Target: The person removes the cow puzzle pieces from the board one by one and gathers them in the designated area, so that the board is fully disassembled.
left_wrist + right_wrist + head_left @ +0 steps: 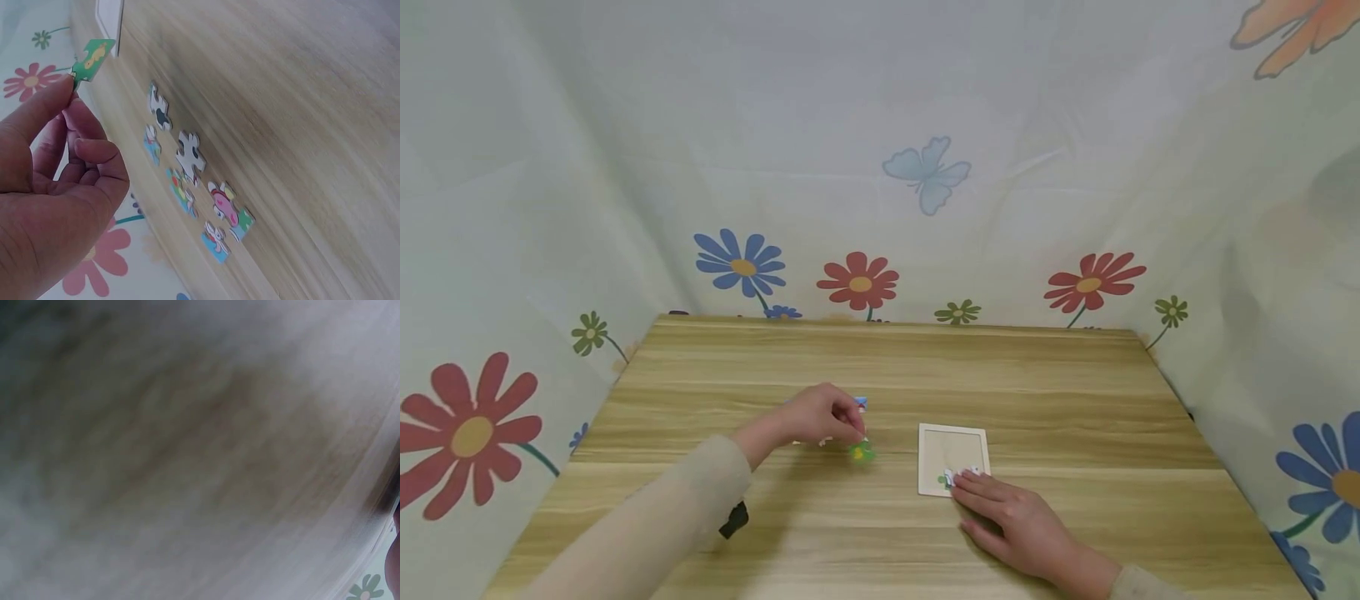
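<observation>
Between thumb and fingertip, my left hand (823,414) pinches a green jigsaw puzzle piece (95,56) with a yellow figure on it, held above the table. Several loose puzzle pieces (190,153) lie below that hand in the left wrist view, some white with black patches, one with a pink snout; in the head view the hand partly covers them. To the right is a square puzzle tray (953,427) with a pale rim. My right hand (1018,521) rests its extended fingers on pieces (946,482) at the tray's near edge, partly hiding them. The right wrist view is mostly blurred.
The wood-grain table (1075,392) carries the tray and pieces. A white cloth (820,108) printed with flowers and a butterfly hangs behind the table and along both sides. A small black object (735,518) shows beside the left sleeve.
</observation>
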Demonstrator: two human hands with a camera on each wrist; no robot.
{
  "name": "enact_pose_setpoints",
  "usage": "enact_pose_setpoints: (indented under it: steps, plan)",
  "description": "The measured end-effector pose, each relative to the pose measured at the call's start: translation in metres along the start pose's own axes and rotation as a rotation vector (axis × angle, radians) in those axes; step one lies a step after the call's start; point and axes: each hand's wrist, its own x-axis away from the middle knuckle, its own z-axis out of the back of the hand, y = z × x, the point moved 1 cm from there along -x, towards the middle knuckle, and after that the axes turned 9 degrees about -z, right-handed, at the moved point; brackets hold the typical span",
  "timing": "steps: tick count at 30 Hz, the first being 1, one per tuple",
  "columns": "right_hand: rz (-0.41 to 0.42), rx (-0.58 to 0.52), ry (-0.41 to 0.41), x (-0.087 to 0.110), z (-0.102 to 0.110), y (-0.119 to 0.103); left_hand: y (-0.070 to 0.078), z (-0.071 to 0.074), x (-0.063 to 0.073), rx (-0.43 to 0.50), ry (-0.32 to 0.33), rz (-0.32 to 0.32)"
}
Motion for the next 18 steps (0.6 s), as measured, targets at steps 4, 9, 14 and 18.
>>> enact_pose_setpoints:
  steps: [4,9,14,18]
  plan:
    - [0.000,0.005,-0.001,0.000,0.000,0.000,-0.004,0.005,0.006,-0.009,-0.006,0.001]
    - [-0.001,0.005,0.002,0.000,0.000,0.000,-0.005,0.012,0.016,-0.007,0.001,0.018]
    - [0.001,0.000,0.006,-0.001,0.001,0.000,-0.010,0.020,0.028,-0.035,-0.002,0.036]
    - [0.005,0.000,0.005,-0.001,0.001,-0.001,-0.016,0.028,0.037,-0.047,-0.015,0.046]
